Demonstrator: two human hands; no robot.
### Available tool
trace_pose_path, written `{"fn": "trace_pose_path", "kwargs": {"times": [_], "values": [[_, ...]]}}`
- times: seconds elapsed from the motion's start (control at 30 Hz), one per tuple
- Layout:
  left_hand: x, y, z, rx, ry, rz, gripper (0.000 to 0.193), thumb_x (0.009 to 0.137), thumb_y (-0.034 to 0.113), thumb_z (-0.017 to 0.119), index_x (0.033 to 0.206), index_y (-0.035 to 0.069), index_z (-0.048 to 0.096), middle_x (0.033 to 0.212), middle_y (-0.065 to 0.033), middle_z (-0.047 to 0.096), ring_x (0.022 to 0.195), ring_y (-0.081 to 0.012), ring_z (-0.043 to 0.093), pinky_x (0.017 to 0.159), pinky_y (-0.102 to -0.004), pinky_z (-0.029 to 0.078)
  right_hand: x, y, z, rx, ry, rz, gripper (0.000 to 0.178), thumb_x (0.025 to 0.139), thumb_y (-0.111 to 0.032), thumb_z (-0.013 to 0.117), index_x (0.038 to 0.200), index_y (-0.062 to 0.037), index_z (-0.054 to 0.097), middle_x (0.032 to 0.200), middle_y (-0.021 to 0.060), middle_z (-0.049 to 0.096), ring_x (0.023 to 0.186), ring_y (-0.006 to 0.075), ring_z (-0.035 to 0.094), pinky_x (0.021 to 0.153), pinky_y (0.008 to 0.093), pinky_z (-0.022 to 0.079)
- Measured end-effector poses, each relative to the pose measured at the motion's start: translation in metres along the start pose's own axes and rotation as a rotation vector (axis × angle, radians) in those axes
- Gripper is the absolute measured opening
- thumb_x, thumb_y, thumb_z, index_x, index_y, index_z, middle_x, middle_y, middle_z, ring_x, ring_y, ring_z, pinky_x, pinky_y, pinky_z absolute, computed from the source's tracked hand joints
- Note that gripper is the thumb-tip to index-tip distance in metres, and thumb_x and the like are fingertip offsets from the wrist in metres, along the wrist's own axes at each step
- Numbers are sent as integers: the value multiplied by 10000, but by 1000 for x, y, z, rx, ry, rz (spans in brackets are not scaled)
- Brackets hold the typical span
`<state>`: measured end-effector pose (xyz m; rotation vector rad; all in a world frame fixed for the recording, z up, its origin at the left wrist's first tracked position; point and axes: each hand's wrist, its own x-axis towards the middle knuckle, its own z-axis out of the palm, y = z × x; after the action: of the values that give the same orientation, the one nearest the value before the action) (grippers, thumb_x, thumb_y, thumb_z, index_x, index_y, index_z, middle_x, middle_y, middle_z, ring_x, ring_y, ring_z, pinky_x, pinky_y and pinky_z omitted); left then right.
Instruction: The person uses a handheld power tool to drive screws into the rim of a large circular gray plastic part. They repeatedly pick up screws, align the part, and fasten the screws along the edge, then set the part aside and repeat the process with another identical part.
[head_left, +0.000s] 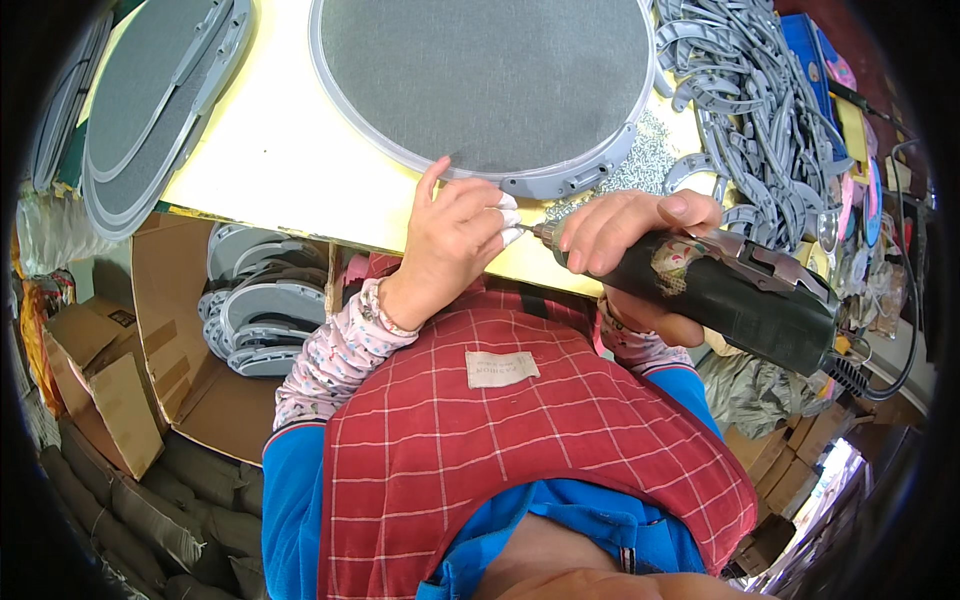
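Note:
A large round panel of dark grey mesh (pixel 485 80) with a grey plastic rim lies on the yellow tabletop. A curved grey plastic piece (pixel 575 178) sits along its near right edge. My right hand (pixel 625 232) is wrapped around a black electric screwdriver (pixel 745 300), held sideways with its bit pointing left. My left hand (pixel 450 225) is at the panel's near edge, one finger touching the rim. White tape covers some of its fingertips, which are pinched together by the tip of the bit. What they pinch, if anything, is hidden.
Many small screws (pixel 648 150) are scattered right of the panel, beside a heap of curved grey parts (pixel 755 130). More mesh panels (pixel 165 100) are stacked at the left. Below the table edge, a cardboard box (pixel 165 290) holds grey rimmed pieces. The screwdriver's cord (pixel 912 330) loops at the right.

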<state>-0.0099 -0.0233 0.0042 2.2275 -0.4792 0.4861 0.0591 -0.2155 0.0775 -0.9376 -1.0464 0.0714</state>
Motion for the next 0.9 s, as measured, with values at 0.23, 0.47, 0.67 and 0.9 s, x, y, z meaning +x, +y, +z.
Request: {"fn": "trace_pose_path", "kwargs": {"times": [0.23, 0.47, 0.67, 0.9], "values": [[-3, -3, 3, -111, -13, -115, 251, 684, 36, 823, 906, 72, 710, 1029, -53, 675, 1070, -251, 641, 1123, -562, 362, -2, 4, -7, -20, -44, -16, 988, 844, -651, 703, 1459, -13, 267, 923, 157, 661, 788, 283, 682, 710, 445, 582], [3, 0, 1, -66, -24, -58, 289, 662, 24, 819, 898, 53, 655, 1028, -61, 665, 1042, -244, 644, 1123, -565, 363, 0, 0, 0, -6, 0, 38, 974, 839, -647, 709, 1444, -15, 282, 921, 159, 660, 791, 291, 681, 716, 454, 582], [3, 4, 6, 114, 31, 33, 331, 637, 57, 834, 916, 57, 655, 1032, -59, 643, 1062, -260, 618, 1094, -559, 380, 1, 0, -5, -101, -59, 44, 977, 840, -654, 705, 1445, -12, 285, 896, 160, 656, 762, 286, 672, 707, 459, 574], [19, -14, 10, 207, 2, -138, 333, 654, 110, 812, 931, 70, 632, 1046, -68, 612, 1081, -276, 569, 955, -470, 404, 8, 8, -2, -221, 142, 78, 1003, 832, -705, 684, 1444, -9, 300, 859, 150, 649, 731, 278, 658, 686, 440, 557]]}}
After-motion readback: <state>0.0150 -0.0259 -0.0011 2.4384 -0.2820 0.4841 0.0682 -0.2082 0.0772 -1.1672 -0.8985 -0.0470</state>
